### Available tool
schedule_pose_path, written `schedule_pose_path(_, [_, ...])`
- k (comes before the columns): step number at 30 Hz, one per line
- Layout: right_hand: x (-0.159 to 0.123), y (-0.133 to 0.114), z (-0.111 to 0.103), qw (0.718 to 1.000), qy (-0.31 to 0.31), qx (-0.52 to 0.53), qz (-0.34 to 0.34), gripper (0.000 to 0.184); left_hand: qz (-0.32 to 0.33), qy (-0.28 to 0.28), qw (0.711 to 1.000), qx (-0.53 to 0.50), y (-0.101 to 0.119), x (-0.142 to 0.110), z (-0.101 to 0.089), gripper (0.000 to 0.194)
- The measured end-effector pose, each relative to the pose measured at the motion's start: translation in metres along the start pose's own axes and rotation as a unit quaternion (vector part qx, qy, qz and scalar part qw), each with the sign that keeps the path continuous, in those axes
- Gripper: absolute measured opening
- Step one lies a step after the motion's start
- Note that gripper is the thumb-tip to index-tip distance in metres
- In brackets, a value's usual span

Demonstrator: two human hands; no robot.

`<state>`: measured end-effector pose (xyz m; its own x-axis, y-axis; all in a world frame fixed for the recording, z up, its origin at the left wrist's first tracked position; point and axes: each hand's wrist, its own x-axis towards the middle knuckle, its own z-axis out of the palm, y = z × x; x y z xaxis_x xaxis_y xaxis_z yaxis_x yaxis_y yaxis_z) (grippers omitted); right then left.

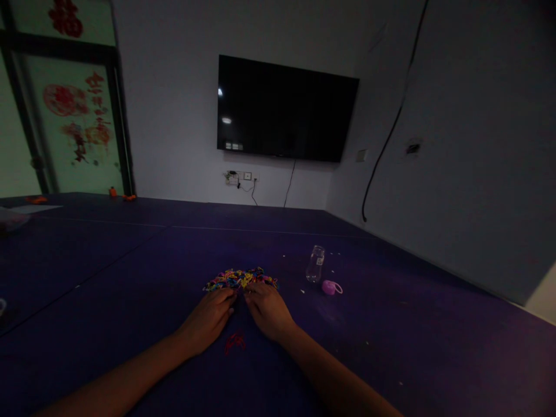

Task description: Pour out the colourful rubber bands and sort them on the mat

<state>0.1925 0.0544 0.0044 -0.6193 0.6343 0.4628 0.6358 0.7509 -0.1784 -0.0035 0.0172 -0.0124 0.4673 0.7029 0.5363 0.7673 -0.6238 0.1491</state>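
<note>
A heap of small multicoloured wire loops that look like paper clips (232, 277) lies on the dark purple surface in front of me. At the near left edge of this heap is my left hand (209, 315), with bent fingers and the thumb apart from them. My right hand (270, 308) rests on the near right side, its fingers spread over the clips. No clip can be made out between the fingers of either hand. Closer to me, between my forearms, sits a small separate group of red clips (235, 342).
Right of the heap stands a clear bottle (315, 265), slightly tilted in view, with a pink cap with a loop (330, 287) beside it. White scraps dot the purple surface (143, 278). Orange objects (129, 197) lie near the glass door. A television (286, 110) hangs on the wall.
</note>
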Motion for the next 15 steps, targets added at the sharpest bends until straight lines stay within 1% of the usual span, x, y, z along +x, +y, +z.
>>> schedule_pose_path(5, [-0.0005,-0.0007,0.0009,0.999,-0.029,-0.010,-0.010,0.028,-0.004,0.000,1.000,0.006,0.0004,-0.0001,0.0007,0.032])
schedule_pose_path(9, [-0.0017,0.0010,0.0039,0.999,-0.033,-0.013,-0.011,0.027,0.000,0.000,1.000,0.014,0.0021,-0.0005,-0.0010,0.033])
schedule_pose_path(15, [-0.0020,0.0035,0.0058,0.999,-0.048,-0.013,-0.018,0.031,-0.007,-0.011,1.000,0.015,0.0033,-0.0010,-0.0015,0.030])
